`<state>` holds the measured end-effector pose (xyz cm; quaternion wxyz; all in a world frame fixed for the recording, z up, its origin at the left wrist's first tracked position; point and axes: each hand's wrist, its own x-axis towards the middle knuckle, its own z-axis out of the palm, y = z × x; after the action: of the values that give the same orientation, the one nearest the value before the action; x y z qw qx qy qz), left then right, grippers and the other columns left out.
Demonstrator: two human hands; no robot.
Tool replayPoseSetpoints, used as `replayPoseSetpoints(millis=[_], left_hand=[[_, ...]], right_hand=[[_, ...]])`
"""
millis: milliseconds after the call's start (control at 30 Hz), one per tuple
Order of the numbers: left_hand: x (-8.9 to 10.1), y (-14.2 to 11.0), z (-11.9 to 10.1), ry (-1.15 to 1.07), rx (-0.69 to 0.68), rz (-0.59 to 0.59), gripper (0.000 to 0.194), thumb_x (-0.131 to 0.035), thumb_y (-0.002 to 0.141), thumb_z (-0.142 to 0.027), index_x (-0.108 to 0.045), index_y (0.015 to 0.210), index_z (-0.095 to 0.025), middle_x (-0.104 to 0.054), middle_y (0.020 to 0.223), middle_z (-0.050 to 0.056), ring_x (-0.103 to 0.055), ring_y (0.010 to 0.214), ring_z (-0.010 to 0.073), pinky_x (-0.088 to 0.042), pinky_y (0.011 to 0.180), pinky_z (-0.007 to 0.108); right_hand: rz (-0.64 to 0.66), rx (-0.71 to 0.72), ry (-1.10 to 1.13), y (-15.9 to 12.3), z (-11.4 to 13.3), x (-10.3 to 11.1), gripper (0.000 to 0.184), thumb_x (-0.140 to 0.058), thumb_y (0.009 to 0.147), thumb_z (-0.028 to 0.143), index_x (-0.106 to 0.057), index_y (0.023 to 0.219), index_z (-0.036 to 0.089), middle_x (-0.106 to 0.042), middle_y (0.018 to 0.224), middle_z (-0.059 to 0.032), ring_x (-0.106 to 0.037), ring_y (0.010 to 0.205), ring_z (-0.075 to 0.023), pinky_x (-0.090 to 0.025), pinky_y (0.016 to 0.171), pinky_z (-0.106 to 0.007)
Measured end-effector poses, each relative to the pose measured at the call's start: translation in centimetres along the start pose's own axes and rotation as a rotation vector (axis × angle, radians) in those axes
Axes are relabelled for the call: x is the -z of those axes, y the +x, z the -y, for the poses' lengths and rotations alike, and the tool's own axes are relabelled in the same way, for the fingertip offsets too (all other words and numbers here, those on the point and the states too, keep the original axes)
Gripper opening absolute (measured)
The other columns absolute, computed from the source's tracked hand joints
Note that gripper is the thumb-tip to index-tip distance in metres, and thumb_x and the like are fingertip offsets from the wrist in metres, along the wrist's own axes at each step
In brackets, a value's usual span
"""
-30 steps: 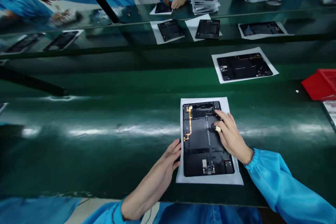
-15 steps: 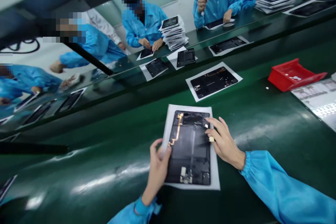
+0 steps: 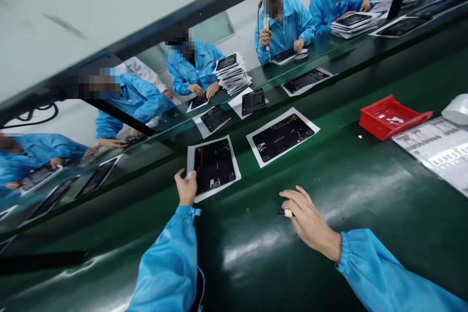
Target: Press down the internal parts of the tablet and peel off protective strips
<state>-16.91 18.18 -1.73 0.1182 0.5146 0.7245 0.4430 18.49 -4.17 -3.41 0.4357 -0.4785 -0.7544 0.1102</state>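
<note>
My left hand (image 3: 186, 186) grips the near left edge of a white sheet with a black tablet housing (image 3: 224, 158) on it. Its thumb lies on top, over the edge of the sheet and housing; the fingers underneath are partly hidden. An orange flex strip runs along the housing's upper left part. My right hand (image 3: 309, 217) is over the green bench with bent fingers, away from the housings. Between its thumb and fingers is a small cream-coloured piece with a dark tip (image 3: 288, 213). A second tablet housing on white paper (image 3: 270, 142) lies just right of the first.
A red bin (image 3: 391, 119) with white bits stands at the right, beside a printed sheet (image 3: 435, 144) and a white roll (image 3: 457, 108). More housings (image 3: 254, 101) lie along the far strip. Across it several co-workers in blue sit near a paper stack (image 3: 232, 75).
My left hand has carried the sheet and housing forward and left, beside the other housing. My right hand has come off the housing. The view has tilted and shifted.
</note>
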Motion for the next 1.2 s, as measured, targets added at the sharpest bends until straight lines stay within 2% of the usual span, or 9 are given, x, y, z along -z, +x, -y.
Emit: replayPoseSetpoints(millis=[233,400,500,567,667,800,933,1067,1200], left_hand=[[-0.7,-0.4,-1.8,0.047,-0.041,-0.007,0.032,-0.045,0.089,-0.020,-0.043,0.119,-0.013,-0.054,0.121,0.014,-0.050,0.118,0.0229,-0.034,0.106,0.042],[-7.6,-4.4,-5.7,-0.008,-0.104,0.325,0.036,-0.057,0.087,-0.028,-0.051,0.121,-0.018,-0.061,0.118,0.010,-0.063,0.096,0.0163,-0.049,0.088,0.029],[-12.2,-6.2,-7.8,-0.005,-0.032,0.435,0.045,-0.064,0.085,-0.032,-0.051,0.124,-0.014,-0.063,0.113,0.011,-0.064,0.091,0.0177,-0.051,0.085,0.034],[-13.9,-6.4,-9.0,0.010,0.031,0.459,0.040,-0.062,0.087,-0.034,-0.053,0.121,-0.013,-0.061,0.114,0.010,-0.062,0.098,0.0202,-0.051,0.088,0.040],[-14.4,-5.8,-10.1,0.007,0.126,0.508,0.032,-0.060,0.089,-0.034,-0.058,0.114,-0.014,-0.060,0.114,0.008,-0.060,0.103,0.0215,-0.051,0.088,0.042],[-13.1,-5.9,-10.8,-0.107,0.209,0.597,0.029,-0.058,0.091,-0.034,-0.059,0.110,-0.013,-0.061,0.109,0.007,-0.061,0.094,0.0190,-0.054,0.081,0.038],[-9.8,-9.0,-10.5,-0.322,0.240,0.703,0.023,-0.060,0.089,-0.035,-0.060,0.095,-0.012,-0.061,0.088,0.003,-0.060,0.076,0.0121,-0.052,0.070,0.028],[-3.5,-15.4,-8.8,-0.494,0.305,0.764,0.038,-0.074,0.073,-0.047,-0.057,0.081,-0.014,-0.053,0.066,-0.003,-0.049,0.059,0.0068,-0.042,0.058,0.019],[3.7,-24.6,-6.4,-0.553,0.474,0.719,0.051,-0.076,0.063,-0.060,-0.053,0.075,-0.016,-0.049,0.059,-0.004,-0.044,0.053,0.0071,-0.037,0.053,0.019]], right_hand=[[0.044,-0.023,0.039,0.0,0.2,-0.1,0.041,-0.031,0.073,-0.007,-0.050,0.099,0.019,-0.058,0.110,-0.0091,-0.052,0.117,-0.0215,-0.036,0.108,-0.057],[0.025,-0.012,0.035,-0.1,0.0,-0.1,0.039,-0.031,0.076,-0.006,-0.051,0.099,0.019,-0.060,0.110,-0.0096,-0.054,0.114,-0.0210,-0.040,0.105,-0.056],[0.022,-0.006,0.051,-0.1,-0.2,-0.1,0.038,-0.030,0.080,-0.004,-0.050,0.102,0.020,-0.060,0.110,-0.0100,-0.056,0.112,-0.0211,-0.042,0.103,-0.055],[0.028,-0.009,0.064,-0.1,-0.3,-0.1,0.036,-0.031,0.083,-0.002,-0.051,0.103,0.020,-0.060,0.111,-0.0103,-0.056,0.111,-0.0214,-0.044,0.102,-0.054],[0.026,-0.018,0.078,-0.1,-0.2,-0.1,0.031,-0.033,0.086,0.001,-0.052,0.102,0.020,-0.060,0.112,-0.0104,-0.057,0.109,-0.0220,-0.046,0.100,-0.052],[-0.008,-0.036,0.136,-0.2,-0.4,-0.3,0.031,-0.033,0.088,0.003,-0.055,0.102,0.020,-0.060,0.114,-0.0112,-0.057,0.108,-0.0225,-0.052,0.093,-0.044],[-0.112,-0.172,0.237,-0.1,-1.1,-0.7,0.028,-0.033,0.094,0.012,-0.056,0.110,0.019,-0.061,0.111,-0.0111,-0.060,0.102,-0.0205,-0.053,0.089,-0.036],[-0.256,-0.357,0.282,0.2,-2.1,-1.0,0.028,-0.034,0.100,0.027,-0.060,0.095,0.018,-0.059,0.111,-0.0119,-0.060,0.103,-0.0209,-0.051,0.089,-0.033],[-0.289,-0.392,0.279,0.1,-2.7,-1.1,0.032,-0.036,0.101,0.034,-0.062,0.089,0.018,-0.056,0.117,-0.0122,-0.054,0.114,-0.0234,-0.046,0.095,-0.036]])
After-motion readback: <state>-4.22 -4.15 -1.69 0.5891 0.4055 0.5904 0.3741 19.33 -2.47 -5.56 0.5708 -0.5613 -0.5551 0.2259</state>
